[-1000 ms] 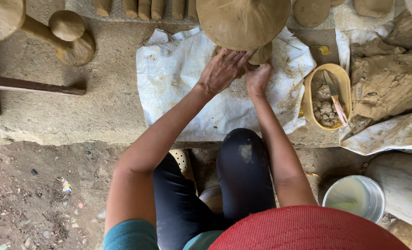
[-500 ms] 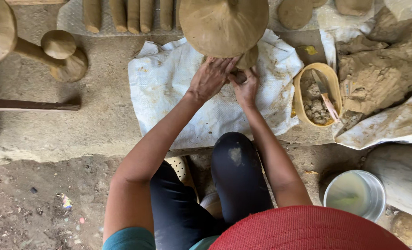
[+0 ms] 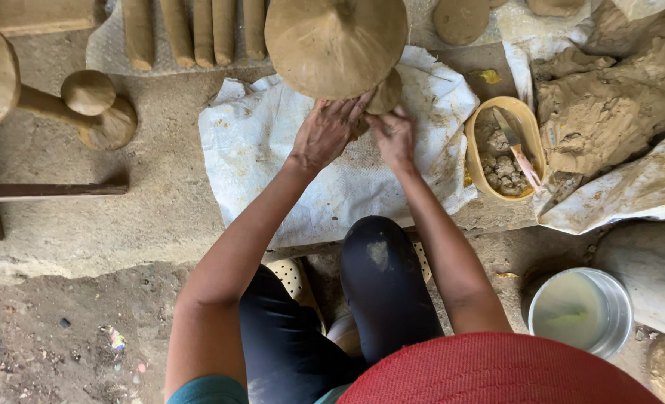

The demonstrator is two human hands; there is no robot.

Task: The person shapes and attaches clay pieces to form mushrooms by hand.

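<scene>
A white woven sack (image 3: 272, 150) lies flat on a dusty earthen bench (image 3: 108, 217), with bare dirt floor below. Right of the sack sits a yellow oval basket (image 3: 473, 150) of clay bits beside a big clay heap (image 3: 601, 112); below that stands a metal bucket (image 3: 580, 310). At the sack's top edge, the left hand (image 3: 325, 133) and right hand (image 3: 393, 135) close together around a small clay lump (image 3: 385, 93), tucked under a domed clay form (image 3: 336, 45).

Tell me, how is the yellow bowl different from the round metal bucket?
The yellow bowl is oval and holds clay lumps and a small tool; the metal bucket is round and holds pale liquid. The bowl sits up by the white cloth; the bucket stands lower, on the ground. Both are open-topped.
</scene>
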